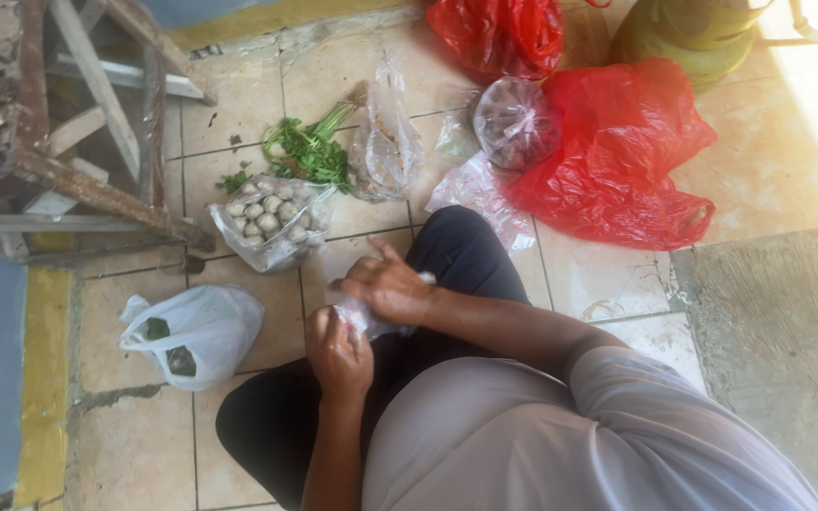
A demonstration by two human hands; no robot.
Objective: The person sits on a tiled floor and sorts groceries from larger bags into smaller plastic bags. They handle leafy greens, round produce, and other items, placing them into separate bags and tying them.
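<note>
Both hands meet over the lap on a small clear plastic bag [371, 317]; the left hand [338, 355] has its grip pinching the bag from below; the right hand [388, 287] pinches its top; a bag of garlic [270, 220] lies beyond on the floor [608, 274], green herbs [312, 151] just behind the garlic, a white bag [196, 331] left of the hands.

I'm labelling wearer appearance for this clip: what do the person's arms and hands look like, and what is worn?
Both hands, left and right, are bare: no gloves, rings or watch visible. Forearms are uncovered. A light grey short sleeve covers the right upper arm; dark trousers below.
</note>
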